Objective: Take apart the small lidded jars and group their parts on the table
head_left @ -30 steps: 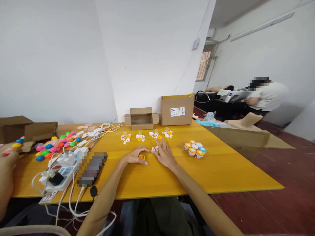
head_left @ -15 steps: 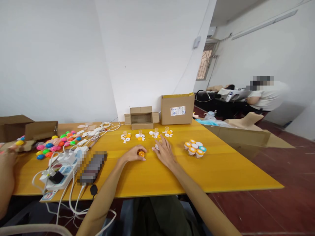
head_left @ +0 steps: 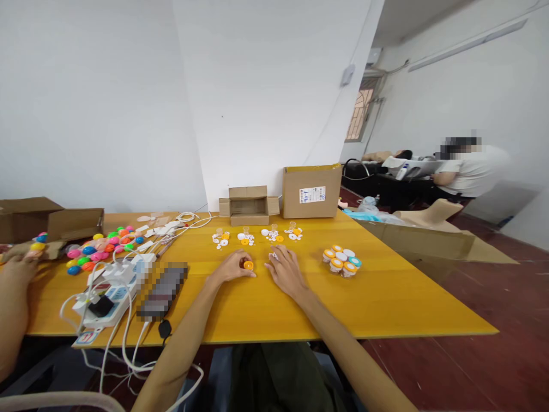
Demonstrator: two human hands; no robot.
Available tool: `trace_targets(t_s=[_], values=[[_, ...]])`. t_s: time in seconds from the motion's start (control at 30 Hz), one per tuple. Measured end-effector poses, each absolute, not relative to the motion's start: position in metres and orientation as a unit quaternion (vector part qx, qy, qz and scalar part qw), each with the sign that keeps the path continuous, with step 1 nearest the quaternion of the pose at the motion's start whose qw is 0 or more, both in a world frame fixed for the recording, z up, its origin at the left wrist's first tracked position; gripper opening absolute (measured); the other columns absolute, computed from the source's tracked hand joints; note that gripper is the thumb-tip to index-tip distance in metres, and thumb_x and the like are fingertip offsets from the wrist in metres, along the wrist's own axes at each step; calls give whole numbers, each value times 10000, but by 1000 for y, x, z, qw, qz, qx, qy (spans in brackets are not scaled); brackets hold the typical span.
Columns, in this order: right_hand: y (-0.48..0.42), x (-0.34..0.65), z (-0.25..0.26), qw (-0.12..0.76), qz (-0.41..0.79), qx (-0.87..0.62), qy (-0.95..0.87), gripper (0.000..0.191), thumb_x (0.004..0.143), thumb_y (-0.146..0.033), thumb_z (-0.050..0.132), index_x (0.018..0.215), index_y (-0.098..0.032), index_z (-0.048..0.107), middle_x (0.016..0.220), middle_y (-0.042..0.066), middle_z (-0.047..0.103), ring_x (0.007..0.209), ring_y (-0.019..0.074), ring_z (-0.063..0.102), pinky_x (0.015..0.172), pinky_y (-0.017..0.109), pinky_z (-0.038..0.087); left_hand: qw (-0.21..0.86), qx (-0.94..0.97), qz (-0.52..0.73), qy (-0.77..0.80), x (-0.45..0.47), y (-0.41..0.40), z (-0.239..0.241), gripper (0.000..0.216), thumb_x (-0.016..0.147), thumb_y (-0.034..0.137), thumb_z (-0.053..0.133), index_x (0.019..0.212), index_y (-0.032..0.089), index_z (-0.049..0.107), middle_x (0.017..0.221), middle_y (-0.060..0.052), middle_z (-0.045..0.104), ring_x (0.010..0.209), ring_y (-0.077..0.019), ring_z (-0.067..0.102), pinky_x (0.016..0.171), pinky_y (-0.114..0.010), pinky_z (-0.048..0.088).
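Observation:
My left hand (head_left: pixel 234 266) is just above the table in front of me. Its thumb and fingers are closed round a small orange round cap (head_left: pixel 248 265), whose open face shows. Close by on the right is my right hand (head_left: pixel 288 272), its fingers bent round a small white perforated disc (head_left: pixel 274 257). The exact contact on that disc is partly hidden. Beyond both hands runs a row of small piles of white discs and orange rings (head_left: pixel 245 242), each with a small clear cup (head_left: pixel 274 228). Assembled round containers with orange, white and teal tops (head_left: pixel 342 260) stand together to the right.
An open cardboard box (head_left: pixel 250 218) and a closed carton (head_left: pixel 312 194) stand at the table's back. Left are a phone (head_left: pixel 163 292), a power strip (head_left: pixel 115 294) with cables, and coloured balls (head_left: pixel 107 249). Another person's hand (head_left: pixel 17 274) is at far left; a seated person (head_left: pixel 467 169) is beyond.
My right hand has drawn back from the far piles, and its fingers have bent in toward the white disc. My left hand keeps the orange cap. The view has shifted slightly.

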State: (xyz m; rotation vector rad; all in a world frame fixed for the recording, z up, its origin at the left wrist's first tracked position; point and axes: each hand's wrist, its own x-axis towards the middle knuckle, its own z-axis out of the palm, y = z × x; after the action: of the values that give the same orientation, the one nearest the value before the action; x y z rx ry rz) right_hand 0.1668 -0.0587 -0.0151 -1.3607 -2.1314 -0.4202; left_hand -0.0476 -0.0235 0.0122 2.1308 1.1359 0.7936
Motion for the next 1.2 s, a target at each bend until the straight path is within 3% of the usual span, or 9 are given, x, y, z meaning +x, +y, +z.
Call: trace_targets(t_s=[0.13,0.3,0.5,0.7,1.2], values=[[-59,166,-14,299,-148,-487,-807,262,974,-258,442,1049,-206,688,1284,125,629,1220,253,517,985,421,400,294,801,305,423,-46,-24,11,274,604,352,822,763,184,677,770,3,619,722,-161,545,681,-271,449],[-64,162,-11,320,-97,-444,-831,274,975,-203,418,1074,-215,673,1105,91,697,1021,211,606,932,362,458,304,803,328,393,-38,-25,10,265,638,329,805,821,182,684,826,-5,628,789,-170,558,766,-290,465],[-74,152,-6,316,-44,-410,-854,295,946,-129,434,1100,-234,662,1016,54,706,927,181,640,835,282,505,337,802,327,370,-33,-26,8,206,694,289,762,853,179,691,886,-19,642,831,-175,579,820,-301,475],[-75,152,-3,286,-58,-395,-871,345,907,-78,482,1131,-257,675,1051,53,696,951,179,643,818,264,505,373,785,320,376,-34,-26,3,277,679,286,782,917,182,689,873,-14,667,817,-173,587,807,-297,481],[-68,154,-12,325,-35,-373,-868,272,938,-125,488,1062,-238,703,1014,65,725,932,206,662,799,301,523,459,744,321,365,-34,-26,4,422,596,341,852,941,167,683,904,-29,678,842,-179,592,836,-320,474]])
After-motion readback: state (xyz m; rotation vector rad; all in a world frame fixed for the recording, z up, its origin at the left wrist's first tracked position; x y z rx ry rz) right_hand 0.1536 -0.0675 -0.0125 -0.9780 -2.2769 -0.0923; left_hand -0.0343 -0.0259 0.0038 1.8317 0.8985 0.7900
